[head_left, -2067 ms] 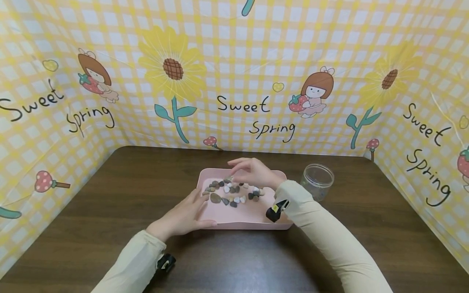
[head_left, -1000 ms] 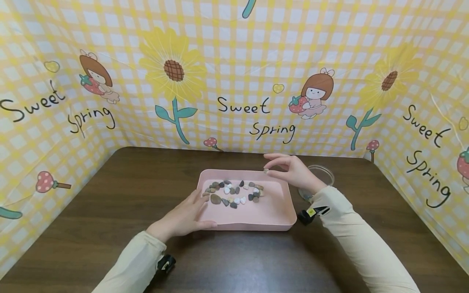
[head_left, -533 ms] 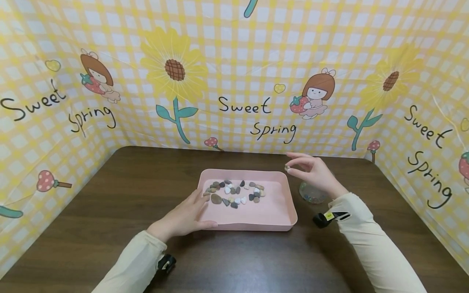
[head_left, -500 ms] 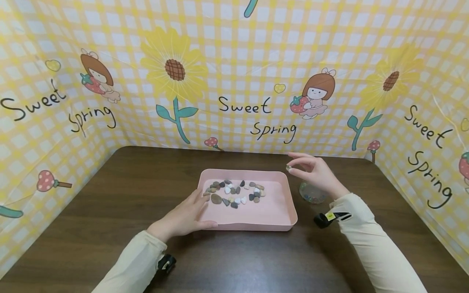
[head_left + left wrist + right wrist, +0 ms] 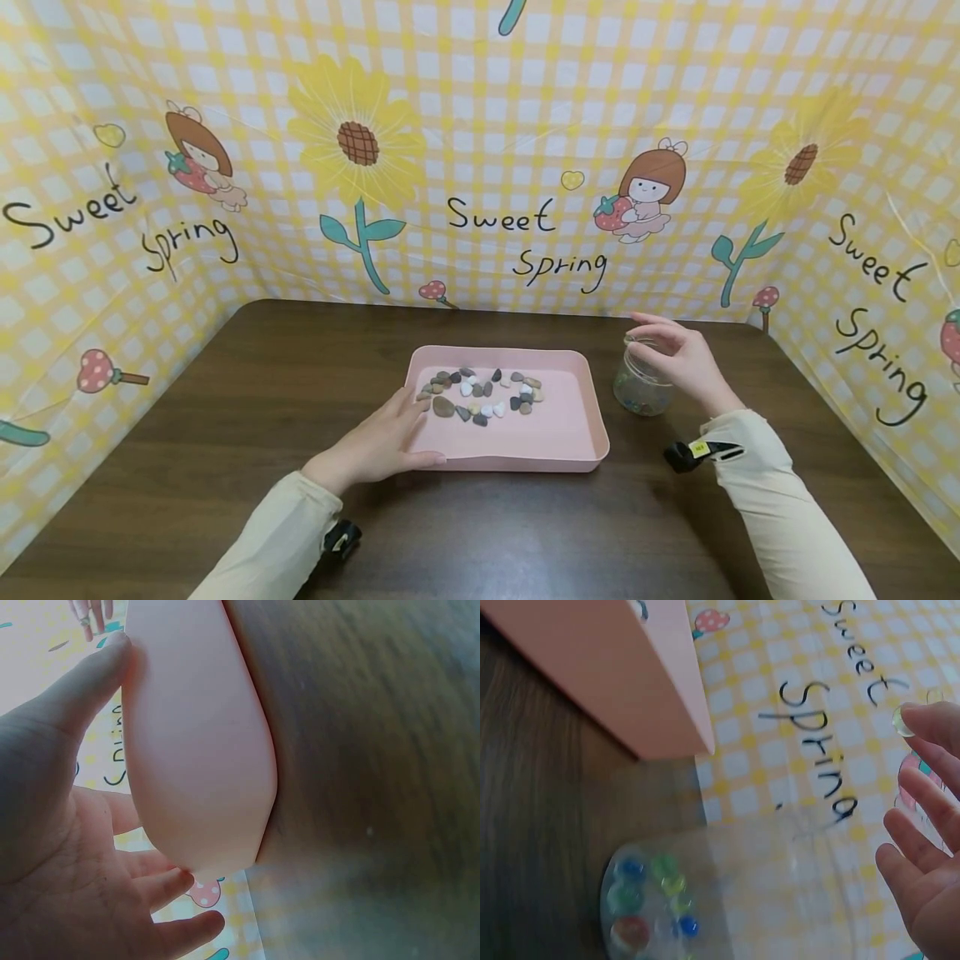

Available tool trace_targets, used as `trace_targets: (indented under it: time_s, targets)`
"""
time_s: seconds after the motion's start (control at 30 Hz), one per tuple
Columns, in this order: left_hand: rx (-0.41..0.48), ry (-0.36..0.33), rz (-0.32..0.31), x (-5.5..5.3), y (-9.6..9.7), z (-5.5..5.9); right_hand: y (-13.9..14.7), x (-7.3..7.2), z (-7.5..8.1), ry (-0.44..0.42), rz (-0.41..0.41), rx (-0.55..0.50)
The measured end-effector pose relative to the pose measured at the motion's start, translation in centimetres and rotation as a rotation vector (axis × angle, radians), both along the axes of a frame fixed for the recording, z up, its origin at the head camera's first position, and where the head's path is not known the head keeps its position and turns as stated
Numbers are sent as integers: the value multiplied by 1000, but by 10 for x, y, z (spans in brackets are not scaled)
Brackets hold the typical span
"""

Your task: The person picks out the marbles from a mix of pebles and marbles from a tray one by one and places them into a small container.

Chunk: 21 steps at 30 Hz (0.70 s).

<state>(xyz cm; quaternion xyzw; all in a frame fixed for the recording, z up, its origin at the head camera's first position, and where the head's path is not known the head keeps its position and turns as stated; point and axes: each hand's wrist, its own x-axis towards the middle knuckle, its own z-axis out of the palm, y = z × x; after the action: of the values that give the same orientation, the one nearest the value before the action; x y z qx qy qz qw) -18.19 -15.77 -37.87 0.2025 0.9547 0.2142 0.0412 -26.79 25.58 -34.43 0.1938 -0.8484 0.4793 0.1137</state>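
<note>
My right hand (image 5: 684, 357) is at the mouth of a clear jar (image 5: 637, 385) that stands right of the tray. It pinches a pale yellow-green glass marble (image 5: 901, 721), seen at the thumb tip in the right wrist view. Several coloured marbles (image 5: 628, 898) lie at the bottom of the jar. My left hand (image 5: 375, 437) rests on the left front corner of the pink tray (image 5: 566, 429), thumb along the front rim and fingers straight at the left side. In the tray, several pebbles (image 5: 443, 407), grey, brown and white, form a winding outline.
A dark wooden table (image 5: 480, 533) carries the tray and jar. Behind it and at both sides hangs a yellow checked cloth (image 5: 480, 125) with printed flowers and words. Black wrist cameras sit on both cuffs.
My right hand has moved from over the tray, past its back right corner, to the jar, carrying the marble. The left hand and the tray stay put.
</note>
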Motion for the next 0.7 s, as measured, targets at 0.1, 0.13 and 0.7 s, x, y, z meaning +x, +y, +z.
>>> trace_targets:
  time_s: [0.1,0.13,0.7]
  targets:
    - [-3,3,0,0,0,0,7,0,-4,5,-18,-30]
    - [-3,4,0,0,0,-1,10,0,-6,2,-24,-42]
    - [-4,-8,5,1,1,2,32,-9,-26,-23,-196,30]
